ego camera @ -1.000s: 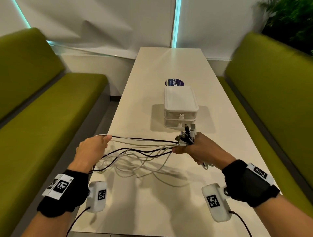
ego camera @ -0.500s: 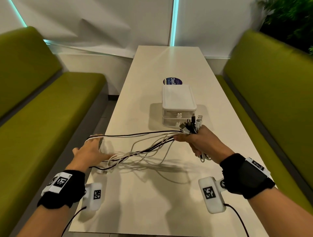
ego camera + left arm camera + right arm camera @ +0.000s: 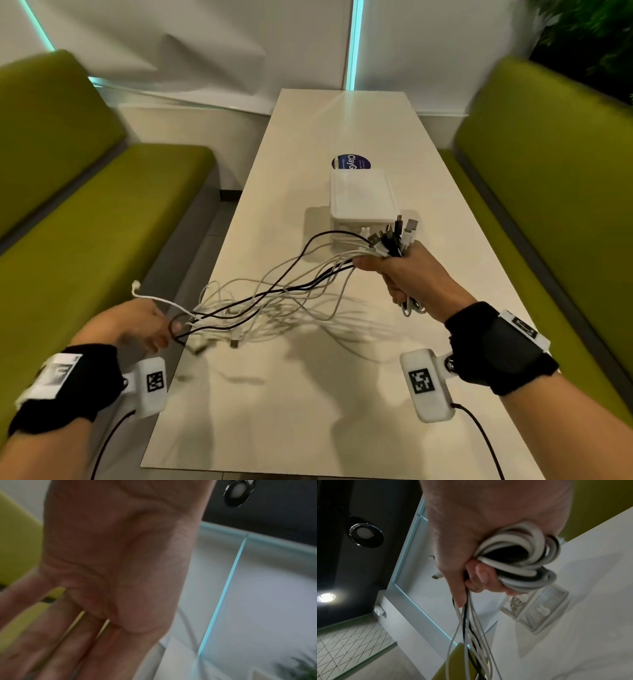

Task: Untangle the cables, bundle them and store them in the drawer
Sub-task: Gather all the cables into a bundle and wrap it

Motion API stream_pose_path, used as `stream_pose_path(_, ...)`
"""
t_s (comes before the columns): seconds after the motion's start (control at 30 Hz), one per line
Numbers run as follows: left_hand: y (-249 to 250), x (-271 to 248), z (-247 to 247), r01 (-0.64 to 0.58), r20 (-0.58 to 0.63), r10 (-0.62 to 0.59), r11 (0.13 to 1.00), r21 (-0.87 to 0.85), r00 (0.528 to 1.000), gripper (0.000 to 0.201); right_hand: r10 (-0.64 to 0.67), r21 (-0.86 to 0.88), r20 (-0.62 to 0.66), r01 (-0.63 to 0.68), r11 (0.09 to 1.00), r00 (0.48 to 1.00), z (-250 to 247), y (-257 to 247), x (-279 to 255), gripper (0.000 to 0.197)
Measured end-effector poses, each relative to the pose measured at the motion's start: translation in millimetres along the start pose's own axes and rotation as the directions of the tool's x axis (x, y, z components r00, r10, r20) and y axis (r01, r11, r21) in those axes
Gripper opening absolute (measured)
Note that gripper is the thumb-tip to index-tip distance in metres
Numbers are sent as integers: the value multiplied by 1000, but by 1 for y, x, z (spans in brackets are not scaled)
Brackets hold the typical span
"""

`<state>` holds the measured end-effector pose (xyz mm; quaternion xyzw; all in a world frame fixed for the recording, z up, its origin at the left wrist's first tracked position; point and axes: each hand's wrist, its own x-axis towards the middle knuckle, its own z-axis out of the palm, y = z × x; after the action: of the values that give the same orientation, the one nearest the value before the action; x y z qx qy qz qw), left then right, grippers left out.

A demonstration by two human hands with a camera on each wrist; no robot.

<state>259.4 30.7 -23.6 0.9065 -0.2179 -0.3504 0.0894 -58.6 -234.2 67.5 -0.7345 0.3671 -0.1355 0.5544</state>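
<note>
Several white and black cables [image 3: 291,291] run from my right hand [image 3: 397,270] leftward and sag onto the white table [image 3: 308,411]. My right hand grips them in a fist, with the plug ends [image 3: 397,236] sticking up in front of the small white drawer unit [image 3: 359,195]. In the right wrist view the coiled part of the cables [image 3: 522,561] is wound up in that fist [image 3: 479,540], and the drawer unit [image 3: 539,608] stands shut. My left hand [image 3: 150,329] is at the table's left edge, fingers touching the loose cable ends. Its palm [image 3: 111,547] shows flat with straight fingers.
Green benches run along both sides of the table [image 3: 85,240] [image 3: 548,205]. A round blue sticker [image 3: 351,161] lies behind the drawer unit. A plant [image 3: 589,41] stands at the far right, and white wall panels close the table's far end.
My left hand let go of the taut strands and slid down towards me to the loose ends. The cables now hang slack. My right hand rose closer to the drawer unit.
</note>
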Motion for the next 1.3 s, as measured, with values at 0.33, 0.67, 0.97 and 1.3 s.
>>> stream_pose_path(0.33,42,-40,-41,7,-120,26,962,271,992,37,-59,-32,38,60,998,998,2,-10,-12,27)
stream_pose_path(0.67,177,-109,36,-841,-247,820,540,35,516,111,-82,-93,107,92,991,991,14,-16,-16,13)
stream_pose_path(0.97,216,-104,66,-841,-357,809,531,106,466,9,-117,-100,205,139,985,972,5,-19,-23,9)
stream_pose_path(1.3,195,-98,51,-733,-77,730,671,-113,679,22,-109,-37,331,128,991,937,5,-14,-29,12)
